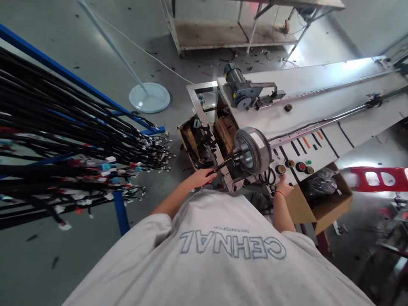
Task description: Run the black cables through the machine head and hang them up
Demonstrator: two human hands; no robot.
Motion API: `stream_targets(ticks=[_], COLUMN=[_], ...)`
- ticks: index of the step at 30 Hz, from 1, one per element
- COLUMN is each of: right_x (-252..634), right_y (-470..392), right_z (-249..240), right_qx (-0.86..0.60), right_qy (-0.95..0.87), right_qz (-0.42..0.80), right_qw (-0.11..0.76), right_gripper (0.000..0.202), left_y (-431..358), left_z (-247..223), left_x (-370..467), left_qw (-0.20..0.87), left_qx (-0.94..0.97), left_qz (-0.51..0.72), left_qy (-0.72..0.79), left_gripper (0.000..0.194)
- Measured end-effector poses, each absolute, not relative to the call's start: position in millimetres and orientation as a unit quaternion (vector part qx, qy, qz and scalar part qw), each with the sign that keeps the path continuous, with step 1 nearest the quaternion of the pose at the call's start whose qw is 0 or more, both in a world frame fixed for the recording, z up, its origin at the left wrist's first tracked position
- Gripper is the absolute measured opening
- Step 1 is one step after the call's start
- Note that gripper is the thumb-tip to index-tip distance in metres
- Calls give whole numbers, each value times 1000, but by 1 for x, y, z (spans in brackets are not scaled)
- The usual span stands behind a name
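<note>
My left hand point(203, 177) is closed on a black cable point(219, 167) at the metal frame's near end. The cable, with a yellow stripe showing, runs up toward the hub of a large round machine head point(253, 149). My right hand point(283, 188), with a red string round the wrist, rests at the near edge of the white workbench point(309, 102), its thumb and fingers apart. Its thumb is just below a tape roll point(280, 169). Nothing can be made out in this hand.
Black wire harnesses point(76, 123) hang from a blue rack at left. A motor point(235, 76), more tape rolls and black and orange strips lie on the workbench. An open cardboard box point(333, 212) is right of my right hand. A round white stand base point(149, 97) stands on the floor.
</note>
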State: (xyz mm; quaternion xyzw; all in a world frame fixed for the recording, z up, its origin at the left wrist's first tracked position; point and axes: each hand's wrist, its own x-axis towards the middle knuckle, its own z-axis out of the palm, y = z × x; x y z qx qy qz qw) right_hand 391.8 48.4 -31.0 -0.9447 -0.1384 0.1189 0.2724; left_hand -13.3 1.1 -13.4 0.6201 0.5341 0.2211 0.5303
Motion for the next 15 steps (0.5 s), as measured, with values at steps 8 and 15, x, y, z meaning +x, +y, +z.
stream_targets(ticks=[8, 15], right_x=[396, 397], right_y=[47, 46], right_z=[-39, -43], right_qx=[-946, -944], right_qy=[-163, -175], right_qz=[122, 110], right_qw=[252, 257], right_gripper=[76, 71], left_y=[-8, 19], left_z=[-14, -1], left_x=[-25, -1], left_qw=[476, 442], left_qx=[629, 660], left_qz=[215, 184], left_qy=[576, 580], left_gripper=[35, 37])
